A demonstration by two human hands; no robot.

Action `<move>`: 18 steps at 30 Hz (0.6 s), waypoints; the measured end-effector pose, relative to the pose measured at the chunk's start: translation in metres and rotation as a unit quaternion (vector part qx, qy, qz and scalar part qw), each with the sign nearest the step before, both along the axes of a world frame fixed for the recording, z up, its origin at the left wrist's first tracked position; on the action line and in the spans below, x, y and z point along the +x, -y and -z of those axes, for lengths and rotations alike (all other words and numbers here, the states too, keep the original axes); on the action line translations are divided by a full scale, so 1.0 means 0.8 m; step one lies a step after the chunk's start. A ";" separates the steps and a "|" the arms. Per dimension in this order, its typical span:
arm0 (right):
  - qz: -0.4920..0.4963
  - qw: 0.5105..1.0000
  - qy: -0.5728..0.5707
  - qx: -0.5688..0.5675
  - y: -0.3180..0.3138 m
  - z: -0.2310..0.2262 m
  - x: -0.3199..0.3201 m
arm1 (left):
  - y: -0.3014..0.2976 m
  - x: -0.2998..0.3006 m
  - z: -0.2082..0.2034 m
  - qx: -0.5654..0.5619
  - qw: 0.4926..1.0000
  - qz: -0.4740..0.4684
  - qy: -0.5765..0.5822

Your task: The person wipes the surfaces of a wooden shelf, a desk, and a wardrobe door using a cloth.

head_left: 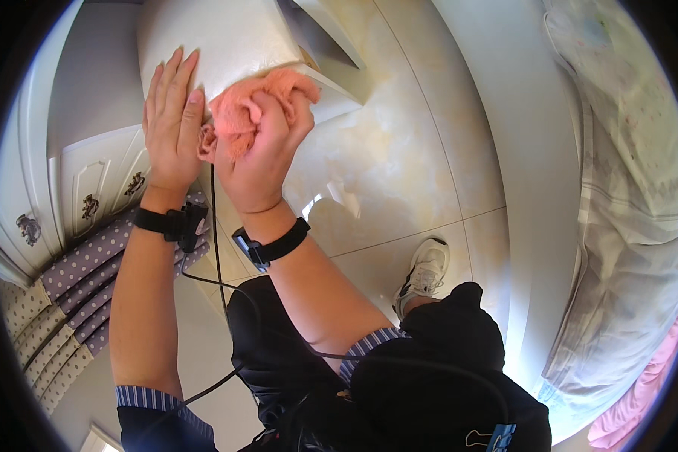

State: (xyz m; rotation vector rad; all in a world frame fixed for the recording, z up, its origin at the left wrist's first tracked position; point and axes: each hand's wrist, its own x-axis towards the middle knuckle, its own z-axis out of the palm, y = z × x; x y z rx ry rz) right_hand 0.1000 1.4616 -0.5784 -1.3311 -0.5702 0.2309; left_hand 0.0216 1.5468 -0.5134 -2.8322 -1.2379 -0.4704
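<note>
In front of me is a white, stool-like piece of furniture (215, 38) with a smooth, glossy top. My left hand (170, 132) lies flat against its near left side, fingers stretched out and slightly apart, holding nothing. A bunched coral-orange cloth (237, 109) is gripped in my right hand (260, 162), whose fingers curl round it. The cloth presses on the near right edge of the white top and hides part of that edge. Both wrists wear black straps with small devices, and a black cable (217, 256) hangs between my forearms.
White cabinet fronts (79, 181) with dark metal handles stand at the left, above a polka-dot ruffled fabric (87, 275). Glossy beige tiles (384, 151) cover the floor. On the right, a pale bed-like frame (497, 151) carries a light, patterned cover (629, 226).
</note>
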 end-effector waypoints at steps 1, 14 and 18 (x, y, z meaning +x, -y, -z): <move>-0.015 1.000 0.005 0.004 0.002 0.007 -0.006 | -0.001 0.000 -0.003 0.001 1.000 0.001 -0.002; -0.115 0.754 -0.645 0.036 0.006 0.103 -0.013 | 0.006 -0.007 -0.004 -0.004 1.000 -0.012 -0.006; 0.097 0.825 -0.553 0.069 -0.016 -0.001 0.056 | 0.003 0.007 -0.001 -0.006 1.000 -0.003 -0.003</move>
